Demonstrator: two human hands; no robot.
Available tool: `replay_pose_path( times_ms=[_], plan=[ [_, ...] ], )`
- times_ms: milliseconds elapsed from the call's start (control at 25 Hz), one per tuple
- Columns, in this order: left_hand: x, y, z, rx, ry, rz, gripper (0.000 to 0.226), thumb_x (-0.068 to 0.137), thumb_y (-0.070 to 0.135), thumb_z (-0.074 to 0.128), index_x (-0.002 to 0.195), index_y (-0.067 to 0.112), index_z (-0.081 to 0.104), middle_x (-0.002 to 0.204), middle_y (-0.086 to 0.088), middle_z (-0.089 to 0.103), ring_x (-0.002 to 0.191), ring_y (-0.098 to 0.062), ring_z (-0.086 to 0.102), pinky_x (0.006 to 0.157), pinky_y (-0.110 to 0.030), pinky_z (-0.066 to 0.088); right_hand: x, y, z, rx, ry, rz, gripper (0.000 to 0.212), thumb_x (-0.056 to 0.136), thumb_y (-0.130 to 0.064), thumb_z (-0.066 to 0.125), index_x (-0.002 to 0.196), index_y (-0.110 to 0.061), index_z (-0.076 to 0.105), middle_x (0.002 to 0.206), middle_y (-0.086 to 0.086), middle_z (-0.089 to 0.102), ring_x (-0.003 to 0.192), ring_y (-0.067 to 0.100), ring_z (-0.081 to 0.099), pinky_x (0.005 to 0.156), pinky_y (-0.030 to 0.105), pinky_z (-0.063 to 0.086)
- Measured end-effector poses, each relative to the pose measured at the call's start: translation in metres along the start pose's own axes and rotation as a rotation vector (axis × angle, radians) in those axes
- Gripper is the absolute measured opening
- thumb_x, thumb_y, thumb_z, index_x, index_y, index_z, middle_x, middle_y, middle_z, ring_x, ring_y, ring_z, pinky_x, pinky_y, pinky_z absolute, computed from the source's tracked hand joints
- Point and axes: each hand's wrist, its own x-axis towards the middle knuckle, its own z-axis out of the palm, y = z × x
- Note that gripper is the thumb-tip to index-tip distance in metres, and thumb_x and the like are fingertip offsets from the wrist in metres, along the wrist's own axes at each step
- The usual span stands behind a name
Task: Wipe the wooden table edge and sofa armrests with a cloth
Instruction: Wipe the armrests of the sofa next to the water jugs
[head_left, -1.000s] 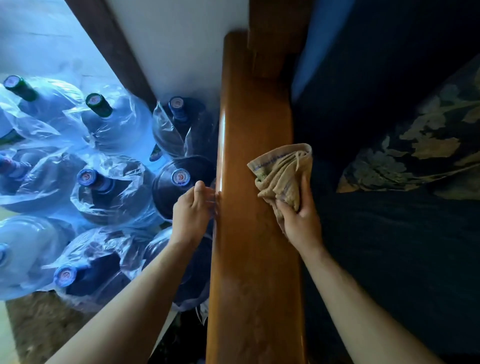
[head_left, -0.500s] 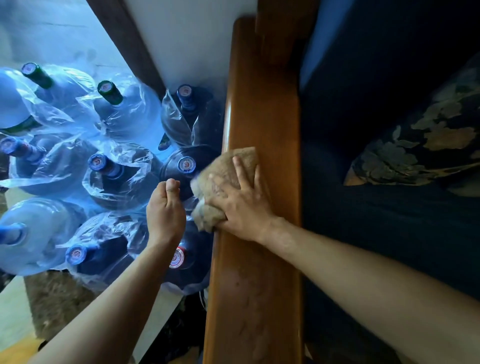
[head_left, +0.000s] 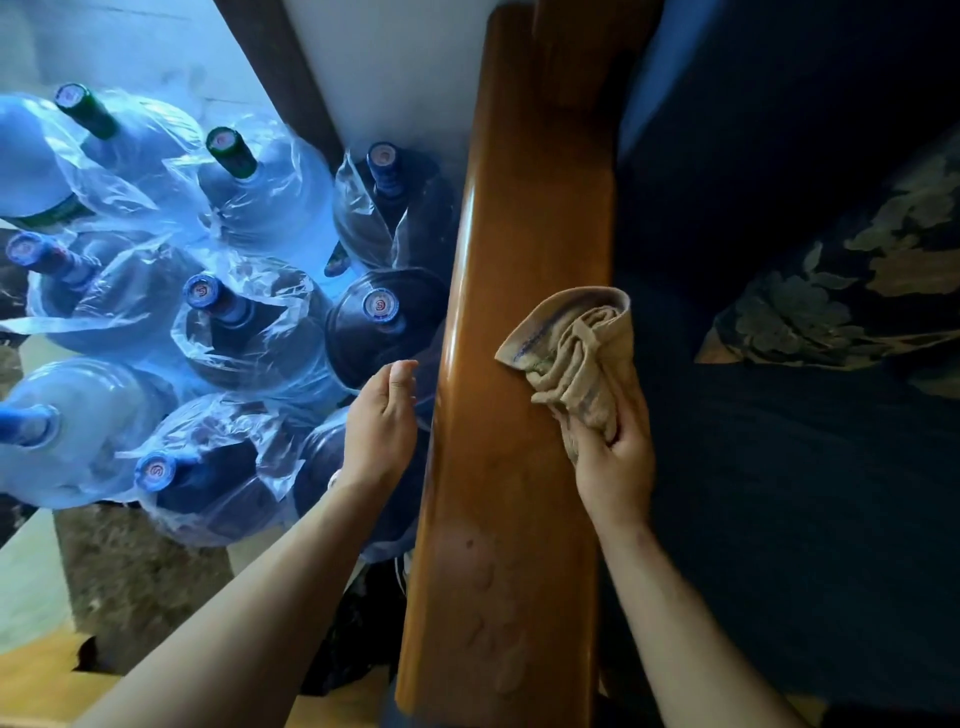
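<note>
A long glossy wooden sofa armrest (head_left: 514, 260) runs from the bottom of the view up to the wall. My right hand (head_left: 615, 467) grips a crumpled beige cloth (head_left: 576, 353) at the armrest's right side, the cloth bunched above my fingers and lying over the wood. My left hand (head_left: 382, 421) hovers just left of the armrest's outer edge, fingers relaxed and holding nothing. Faint dusty smears (head_left: 493, 613) show on the wood nearer to me.
Several large water jugs (head_left: 249, 332) wrapped in clear plastic crowd the floor left of the armrest. Dark blue sofa cushions (head_left: 805, 493) lie to the right, with a floral pillow (head_left: 841, 291) on them. A white wall (head_left: 389, 67) stands behind.
My right hand swept the cloth from the armrest's left edge back to its right side and now holds it bunched up. My left hand stayed beside the outer edge.
</note>
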Motion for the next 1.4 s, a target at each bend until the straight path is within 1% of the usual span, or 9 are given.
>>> replay_pose_path(
  times_ms=[120, 280, 400, 520, 640, 840, 1040, 1160, 1400],
  plan=[
    [-0.002, -0.009, -0.009, -0.010, 0.079, -0.043, 0.043, 0.101, 0.054, 0.028, 0.106, 0.029, 0.063, 0.101, 0.006, 0.069, 0.099, -0.019, 0.065, 0.093, -0.051, 0.051, -0.016, -0.027, 0.037, -0.511, 0.090, 0.065, 0.063, 0.102, -0.045, 0.060, 0.159, -0.043, 0.035, 0.174, 0.002, 0.015, 0.158, 0.037, 0.019, 0.123, 0.061, 0.025],
    [0.000, -0.018, -0.030, -0.030, 0.143, -0.053, 0.040, 0.103, 0.048, 0.030, 0.108, 0.026, 0.063, 0.102, -0.001, 0.070, 0.101, -0.024, 0.066, 0.095, -0.049, 0.049, -0.037, -0.058, 0.091, -0.828, -0.099, -0.082, 0.066, 0.100, -0.053, 0.055, 0.157, -0.056, 0.024, 0.176, -0.003, 0.001, 0.158, 0.044, -0.008, 0.120, 0.071, 0.000],
    [-0.005, -0.018, -0.040, 0.031, 0.148, -0.052, 0.030, 0.105, 0.040, 0.034, 0.098, 0.030, 0.061, 0.093, 0.006, 0.068, 0.098, -0.022, 0.064, 0.085, -0.038, 0.048, -0.044, -0.056, 0.099, -1.010, -0.441, -0.537, 0.054, 0.097, -0.051, 0.058, 0.149, -0.054, 0.044, 0.175, -0.005, 0.007, 0.157, 0.046, -0.013, 0.119, 0.075, -0.004],
    [-0.018, -0.014, -0.037, -0.007, 0.062, -0.019, 0.042, 0.102, 0.050, 0.031, 0.104, 0.028, 0.067, 0.105, 0.002, 0.071, 0.107, -0.020, 0.064, 0.095, -0.040, 0.048, -0.026, -0.034, 0.058, -1.044, -0.836, -1.001, 0.047, 0.105, -0.044, 0.046, 0.151, -0.048, 0.046, 0.173, -0.005, 0.020, 0.159, 0.041, -0.010, 0.120, 0.073, -0.006],
    [-0.035, -0.017, -0.027, -0.004, -0.070, -0.006, 0.058, 0.098, 0.059, 0.030, 0.116, 0.022, 0.071, 0.115, -0.001, 0.072, 0.112, -0.018, 0.064, 0.103, -0.048, 0.047, 0.022, -0.013, -0.009, -0.886, -0.944, -1.155, 0.052, 0.102, -0.042, 0.049, 0.153, -0.043, 0.045, 0.171, -0.005, 0.025, 0.161, 0.034, 0.002, 0.123, 0.070, 0.003],
    [-0.065, -0.019, -0.005, -0.128, -0.208, -0.108, 0.057, 0.097, 0.060, 0.030, 0.116, 0.022, 0.069, 0.109, -0.006, 0.073, 0.106, -0.029, 0.067, 0.099, -0.056, 0.049, 0.004, 0.034, -0.061, -0.486, -0.606, -0.704, 0.050, 0.096, -0.030, 0.070, 0.145, -0.027, 0.059, 0.167, 0.005, 0.034, 0.160, 0.038, 0.005, 0.124, 0.069, 0.013],
    [-0.104, -0.038, 0.012, -0.145, -0.101, -0.140, 0.049, 0.103, 0.052, 0.028, 0.126, 0.026, 0.064, 0.122, 0.004, 0.067, 0.117, -0.013, 0.060, 0.110, -0.045, 0.042, -0.062, 0.019, -0.009, -0.281, -0.078, -0.219, 0.069, 0.092, -0.008, 0.075, 0.153, -0.025, 0.051, 0.170, 0.004, 0.030, 0.158, 0.030, 0.019, 0.128, 0.054, 0.021],
    [-0.122, -0.053, 0.006, -0.251, -0.145, -0.171, 0.050, 0.104, 0.051, 0.025, 0.125, 0.030, 0.066, 0.121, 0.000, 0.070, 0.117, -0.019, 0.063, 0.108, -0.046, 0.044, -0.075, 0.011, 0.005, -0.552, -0.077, -0.127, 0.073, 0.096, -0.026, 0.071, 0.160, -0.037, 0.037, 0.173, 0.006, 0.015, 0.157, 0.037, 0.013, 0.125, 0.056, 0.020],
    [-0.159, -0.096, -0.005, -0.023, -0.185, -0.204, 0.045, 0.105, 0.049, 0.029, 0.106, 0.021, 0.064, 0.110, 0.002, 0.067, 0.112, -0.020, 0.059, 0.097, -0.037, 0.042, -0.017, -0.018, 0.001, -0.859, -0.183, -0.320, 0.073, 0.070, -0.086, 0.064, 0.128, -0.042, 0.050, 0.144, 0.014, 0.036, 0.147, 0.048, 0.022, 0.120, 0.074, 0.012]
  ],
)
